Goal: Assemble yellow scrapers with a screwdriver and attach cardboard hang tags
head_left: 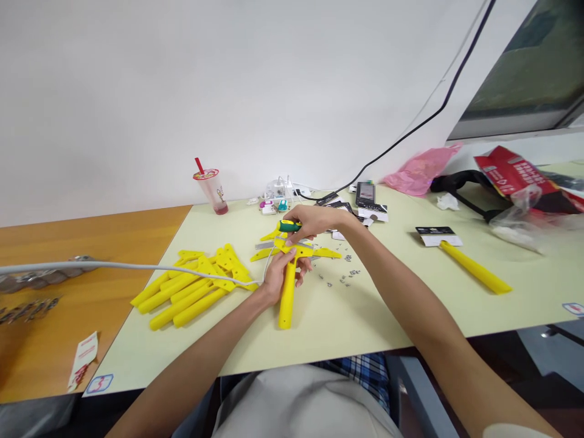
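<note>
One yellow T-shaped piece point(286, 301) is upheld at the hands: its long axis runs along the handle, the butt pointing back toward the wearer and slightly left, the crosswise head pointing away. The left hand point(275, 277) is clamped round its neck; the right hand point(314, 219), close above, grips a green-handled tool point(290, 226), apparently a screwdriver, over the head. Its tip is hidden, so whether any screw is seated cannot be told.

Left of the left hand, a heap of yellow handles point(182, 298) lies on the worktop point(246, 353), most butts toward the wearer; no blades show there, and I judge these not yet fitted. Just right of the hands, loose screws point(349, 258) are scattered, so fastening looks partway through. Just beyond the held piece are more yellow parts point(329, 253) and grey strips point(264, 245). Well to the right lies one yellow-handled tool point(477, 267) bearing a card point(438, 236), seemingly finished. Farther off, beyond the left hand, stands a cup point(214, 191).
</note>
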